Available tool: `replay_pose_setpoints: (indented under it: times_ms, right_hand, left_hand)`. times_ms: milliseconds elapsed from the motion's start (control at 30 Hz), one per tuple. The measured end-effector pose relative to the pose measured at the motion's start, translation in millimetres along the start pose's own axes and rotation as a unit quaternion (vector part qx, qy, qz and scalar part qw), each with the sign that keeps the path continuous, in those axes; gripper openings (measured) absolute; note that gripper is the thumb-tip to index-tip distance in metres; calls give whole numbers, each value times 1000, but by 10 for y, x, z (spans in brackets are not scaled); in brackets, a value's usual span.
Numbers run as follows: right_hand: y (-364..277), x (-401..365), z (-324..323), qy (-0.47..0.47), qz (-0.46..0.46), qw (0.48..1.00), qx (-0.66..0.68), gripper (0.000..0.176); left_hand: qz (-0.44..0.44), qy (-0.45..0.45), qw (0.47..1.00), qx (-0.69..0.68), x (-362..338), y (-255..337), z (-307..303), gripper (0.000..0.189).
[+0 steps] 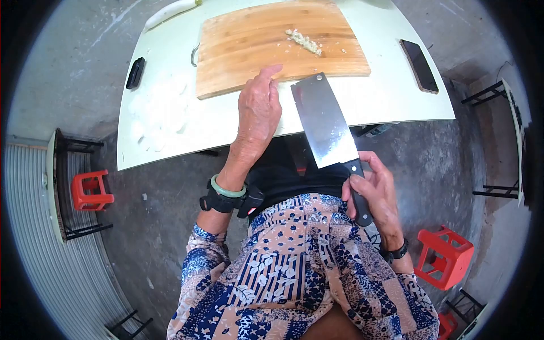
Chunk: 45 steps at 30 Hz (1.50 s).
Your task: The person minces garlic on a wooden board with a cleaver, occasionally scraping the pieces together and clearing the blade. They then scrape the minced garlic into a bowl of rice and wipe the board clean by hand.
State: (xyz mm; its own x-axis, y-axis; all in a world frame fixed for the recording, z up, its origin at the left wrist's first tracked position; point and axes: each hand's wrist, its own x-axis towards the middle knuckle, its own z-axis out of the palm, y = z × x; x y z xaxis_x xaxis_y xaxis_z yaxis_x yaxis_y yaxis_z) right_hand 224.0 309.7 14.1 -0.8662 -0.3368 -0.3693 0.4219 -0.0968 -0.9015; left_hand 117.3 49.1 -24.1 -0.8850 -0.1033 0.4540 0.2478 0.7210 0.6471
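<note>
My right hand (375, 190) grips the black handle of a cleaver (327, 122) close to my waist. The cleaver's broad steel blade points away from me, its far end in front of the table's near edge and just short of the cutting board. My left hand (260, 105) hovers by the near edge of the wooden cutting board (243, 45), index finger stretched out to the right and nothing in its grasp; its other fingers are partly hidden. On the board lies a short row of chopped pale garlic-like bits (305, 42), with a few crumbs around it.
A pale table (153, 153) carries the board. A white radish (170, 12) lies at its far left, a small black object (135, 73) at the left and a phone (419, 65) at the right. Red stools (92, 191) stand on the floor on both sides.
</note>
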Motion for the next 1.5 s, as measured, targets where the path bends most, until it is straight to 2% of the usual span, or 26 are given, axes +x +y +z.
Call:
replay_pose_setpoints:
  times_ms: [100,333,433,500,567,633,667,700,767,800,833,900,1000,1033,1133,1167,1233,1267,1300,1367,1400,1500]
  right_hand:
    - [50,46,49,-20,-1,1000,-8,33]
    - [110,74,143,-26,3,1000,12,35]
    - [29,111,86,-47,-47,998,19,38]
    - [-32,187,46,-26,-93,995,29,38]
    - [-168,232,35,18,-97,995,-9,37]
    - [-231,252,-1,39,-93,994,-37,37]
    - [-243,253,-34,38,-100,993,-40,37]
    - [-242,252,-73,29,-110,993,-37,38]
    - [-270,253,-131,21,-119,992,-35,38]
    - [-298,256,-161,34,-133,990,-40,38]
    - [-332,252,-193,50,-149,987,-45,39]
    - [-413,241,-249,88,-164,979,-82,37]
    - [-543,285,-314,188,-147,946,-220,33]
    - [-585,295,-310,190,-153,945,-219,33]
    - [-663,371,-273,208,-195,866,-411,36]
    - [-682,399,-241,210,-198,866,-409,36]
    - [-733,461,-170,163,-248,817,-495,36]
    - [-819,442,-122,133,-245,820,-501,35]
    - [-854,479,-122,134,-250,818,-500,35]
    - [-939,588,-171,103,-311,784,-527,36]
    - [-989,677,-213,123,-331,756,-550,37]
    - [-1108,1198,-481,182,-392,669,-604,29]
  left_hand:
    - [39,18,998,43,-24,6,29,34]
    - [44,41,998,31,-76,58,18,30]
    - [33,12,999,-3,62,142,-103,29]
    - [100,56,992,-60,290,122,-152,30]
    - [112,46,992,-26,450,90,-218,31]
    - [205,7,977,49,570,-11,-182,36]
    - [184,-83,976,78,555,-1,-188,48]
    - [187,-78,976,77,532,19,-161,48]
    - [133,-165,973,95,481,57,-76,58]
    - [100,-181,975,77,522,29,-70,61]
    - [107,-179,975,75,558,-15,-61,61]
    - [49,-148,982,106,648,-64,-72,63]
    - [13,-138,978,155,649,-137,-46,64]
    - [-8,-125,974,190,628,-179,-16,64]
    - [26,-112,982,153,529,-242,135,61]
    - [29,-111,981,153,505,-201,167,61]
    - [70,-132,988,48,528,-127,229,57]
    - [122,-100,988,-1,579,-117,249,55]
    - [126,-95,987,0,603,-123,240,55]
    - [96,-56,993,37,580,-100,195,53]
    - [97,-51,993,38,579,-107,151,53]
    - [66,-29,996,43,557,-193,-17,53]
